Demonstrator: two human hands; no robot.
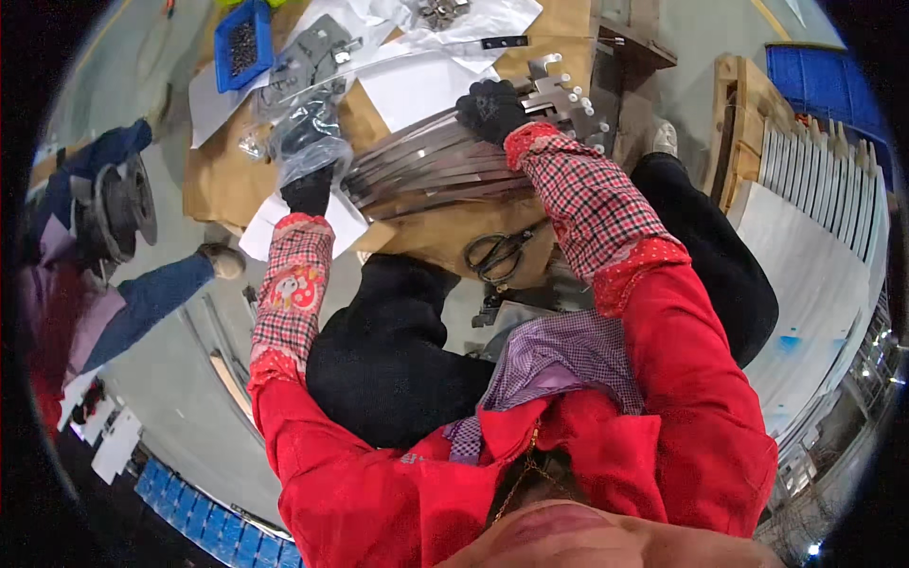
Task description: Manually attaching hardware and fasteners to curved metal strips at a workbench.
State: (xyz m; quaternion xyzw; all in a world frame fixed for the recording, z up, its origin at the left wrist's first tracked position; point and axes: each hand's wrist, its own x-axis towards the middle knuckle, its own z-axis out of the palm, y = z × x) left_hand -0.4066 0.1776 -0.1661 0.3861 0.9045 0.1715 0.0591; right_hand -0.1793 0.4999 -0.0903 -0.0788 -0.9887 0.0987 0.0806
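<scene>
My left hand point(309, 193), in a black glove, reaches to the mouth of a clear plastic bag point(312, 131) on the left of the work table. The bag hides its fingers, so their grip does not show. My right hand point(490, 110), also black-gloved, is closed with its fingers curled in. It rests at the right end of a pile of long flat metal strips point(426, 163); whatever it holds is hidden. Just beyond it lie bent metal brackets with white round ends point(566, 97). A thin long strip with a black end piece point(504, 42) stretches across the table's far side.
Brown paper point(222, 180) and white sheets point(407, 90) cover the table. A blue bin of small parts point(243, 45) stands far left. Black-handled scissors point(494, 254) lie at the near edge. Stacked pale panels point(805, 227) stand right. Another person's leg point(156, 298) shows at left.
</scene>
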